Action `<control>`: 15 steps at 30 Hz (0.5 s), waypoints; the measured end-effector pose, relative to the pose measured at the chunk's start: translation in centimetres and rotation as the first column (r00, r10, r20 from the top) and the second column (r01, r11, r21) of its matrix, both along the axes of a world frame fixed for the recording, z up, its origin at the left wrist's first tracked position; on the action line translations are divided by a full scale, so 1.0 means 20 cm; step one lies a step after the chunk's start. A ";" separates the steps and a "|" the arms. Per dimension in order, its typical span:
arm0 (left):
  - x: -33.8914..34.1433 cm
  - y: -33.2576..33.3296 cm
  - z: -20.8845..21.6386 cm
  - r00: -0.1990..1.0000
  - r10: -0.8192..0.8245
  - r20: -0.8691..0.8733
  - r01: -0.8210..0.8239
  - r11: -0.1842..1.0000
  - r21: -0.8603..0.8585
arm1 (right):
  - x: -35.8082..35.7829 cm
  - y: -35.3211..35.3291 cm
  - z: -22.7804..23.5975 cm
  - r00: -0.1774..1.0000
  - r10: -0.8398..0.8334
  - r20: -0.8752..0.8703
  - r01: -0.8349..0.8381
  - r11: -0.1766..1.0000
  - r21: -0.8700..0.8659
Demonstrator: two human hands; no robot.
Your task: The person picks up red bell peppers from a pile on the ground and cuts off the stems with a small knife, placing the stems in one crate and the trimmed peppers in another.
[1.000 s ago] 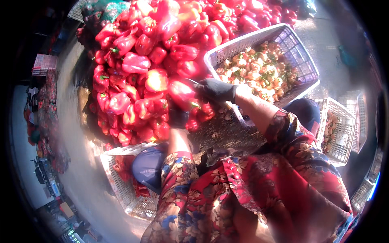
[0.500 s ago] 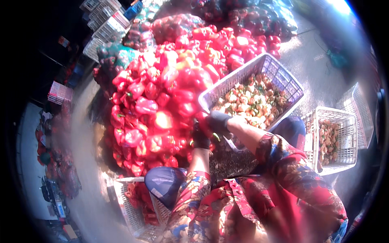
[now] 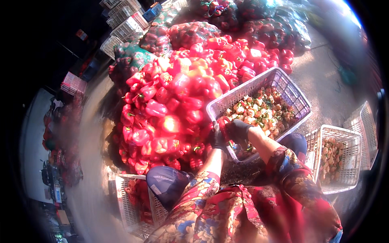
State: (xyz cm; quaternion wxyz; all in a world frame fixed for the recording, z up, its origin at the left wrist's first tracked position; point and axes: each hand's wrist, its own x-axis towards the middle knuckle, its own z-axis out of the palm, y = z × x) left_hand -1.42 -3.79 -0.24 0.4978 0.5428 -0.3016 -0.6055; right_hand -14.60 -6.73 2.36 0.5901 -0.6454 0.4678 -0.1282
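Both my hands wear dark gloves and meet at the near left corner of a pale purple plastic crate (image 3: 239,90). A red bell pepper (image 3: 224,122) is between them, partly covered by the fingers. My left hand (image 3: 218,138) is closed on its left side. My right hand (image 3: 240,132) curls against it from the right; whether a small tool is also in those fingers is hidden. Pale pepper cores (image 3: 263,109) with green stems lie heaped in the crate. To the left rises a big pile of red bell peppers (image 3: 156,108).
A white crate (image 3: 351,162) of cores stands at the right, another crate (image 3: 366,121) behind it. Near my left knee (image 3: 168,184) a white crate (image 3: 123,198) holds red pieces. Filled net sacks (image 3: 194,34) lie behind the pile; stacked crates (image 3: 125,30) stand far left.
The view has shifted, so the scene sits lower and further right. My hands have moved from the pile's edge to over the crate's near corner, with red pepper still between them.
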 end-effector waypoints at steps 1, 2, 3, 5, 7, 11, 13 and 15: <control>0.02 0.01 0.01 1.000 0.014 0.014 -0.014 1.000 0.011 | 0.01 0.00 0.02 1.000 0.014 0.009 -0.014 1.000 -0.012; 0.04 -0.01 0.02 0.999 0.032 0.043 -0.033 0.999 0.004 | 0.04 -0.02 0.04 0.999 0.036 0.023 -0.035 0.999 -0.040; 0.04 0.01 0.02 0.997 0.043 0.062 -0.045 0.999 0.018 | 0.06 -0.02 0.04 0.998 0.056 0.023 -0.054 0.997 -0.064; 0.07 0.05 0.01 0.990 0.058 0.131 -0.067 0.996 0.064 | 0.10 -0.01 0.01 0.995 0.100 0.012 -0.098 0.992 -0.083; 0.02 0.06 0.08 0.973 0.059 0.225 -0.089 0.988 0.126 | 0.07 -0.02 0.00 0.993 0.121 -0.016 -0.122 0.988 -0.095; -0.10 0.14 0.44 0.901 0.020 0.433 -0.147 0.954 0.261 | 0.03 0.11 -0.08 0.990 0.128 -0.061 -0.133 0.988 -0.084; -0.08 0.11 0.32 0.901 0.038 0.431 -0.148 0.963 0.225 | 0.01 0.23 -0.12 0.987 0.112 -0.119 -0.126 0.984 -0.126; 0.06 0.04 -0.02 0.922 0.079 0.378 -0.137 0.982 0.128 | 0.05 0.34 -0.17 0.972 0.099 -0.214 -0.146 0.965 -0.218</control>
